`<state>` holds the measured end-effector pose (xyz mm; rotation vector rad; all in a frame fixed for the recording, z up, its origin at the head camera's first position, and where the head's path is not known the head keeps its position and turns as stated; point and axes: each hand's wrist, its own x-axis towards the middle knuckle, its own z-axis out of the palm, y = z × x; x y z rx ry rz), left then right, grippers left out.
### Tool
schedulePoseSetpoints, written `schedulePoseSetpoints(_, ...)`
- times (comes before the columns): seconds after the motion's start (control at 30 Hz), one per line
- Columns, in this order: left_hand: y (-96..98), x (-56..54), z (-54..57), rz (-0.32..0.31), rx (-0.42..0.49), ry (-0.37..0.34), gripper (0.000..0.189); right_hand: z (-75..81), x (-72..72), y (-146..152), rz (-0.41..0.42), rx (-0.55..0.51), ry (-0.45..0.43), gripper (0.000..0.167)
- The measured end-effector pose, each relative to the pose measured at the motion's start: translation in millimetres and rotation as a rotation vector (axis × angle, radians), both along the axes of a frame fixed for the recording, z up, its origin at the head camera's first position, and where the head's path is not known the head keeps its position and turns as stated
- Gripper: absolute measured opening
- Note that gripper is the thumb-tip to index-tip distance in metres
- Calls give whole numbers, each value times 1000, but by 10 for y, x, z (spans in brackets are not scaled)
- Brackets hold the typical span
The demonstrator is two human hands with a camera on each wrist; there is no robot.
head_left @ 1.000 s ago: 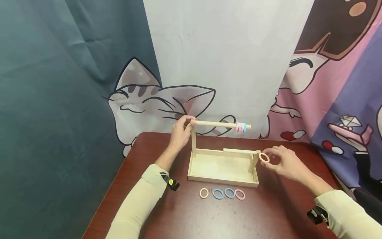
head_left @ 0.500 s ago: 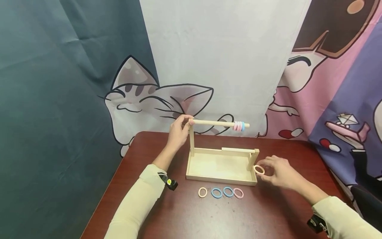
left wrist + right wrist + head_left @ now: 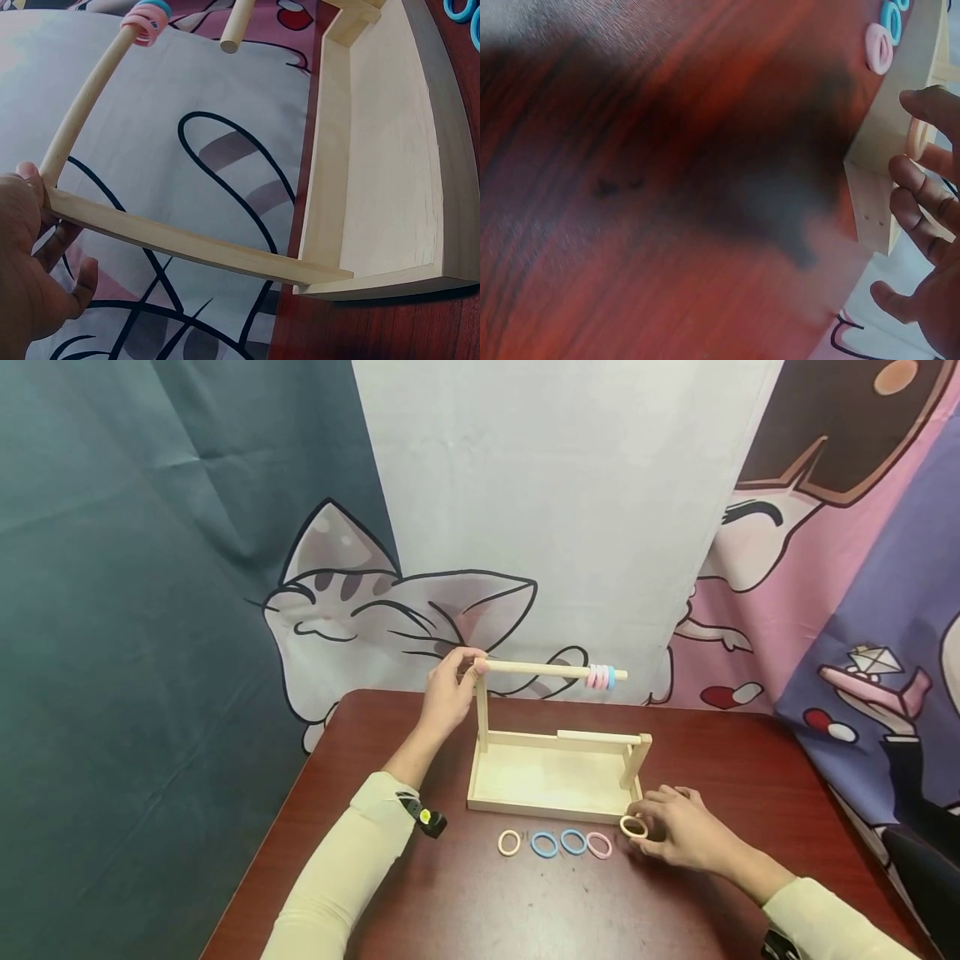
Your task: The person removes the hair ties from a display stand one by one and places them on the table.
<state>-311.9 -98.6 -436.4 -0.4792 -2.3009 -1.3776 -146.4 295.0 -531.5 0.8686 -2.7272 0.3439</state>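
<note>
Head view: the right hand [image 3: 681, 831] pinches a pale ring [image 3: 632, 837] between thumb and fingers, just beside the right front corner of the wooden tray [image 3: 555, 813]. The left hand [image 3: 447, 695], well apart from this ring, grips with bent fingers the top of the tall post [image 3: 482, 718]. A pink ring [image 3: 588, 842] lies near the pinched one.

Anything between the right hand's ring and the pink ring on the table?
Nothing visible. In the head view, only tabletop shows between the cream ring and pink ring; the tray's front wall runs behind that gap.
</note>
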Motion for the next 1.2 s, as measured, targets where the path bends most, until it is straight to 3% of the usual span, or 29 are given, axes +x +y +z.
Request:
schedulePoseSetpoints(0.23, -7, 2, 8, -2, 6, -8, 31, -116, 48, -50, 45, 35, 67, 39)
schedulePoseSetpoints(0.7, -2, 4, -14, 7, 5, -8, 32, -263, 106, -61, 44, 109, 5, 30)
schedulePoseSetpoints(0.93, 9, 38, -40, -1, 17, -36, 31, -269, 155, -77, 31, 144, -43, 34)
schedulePoseSetpoints(1.2, 13, 44, -13, 26, -5, -16, 32, -206, 144, -59, 25, 140, -8, 43)
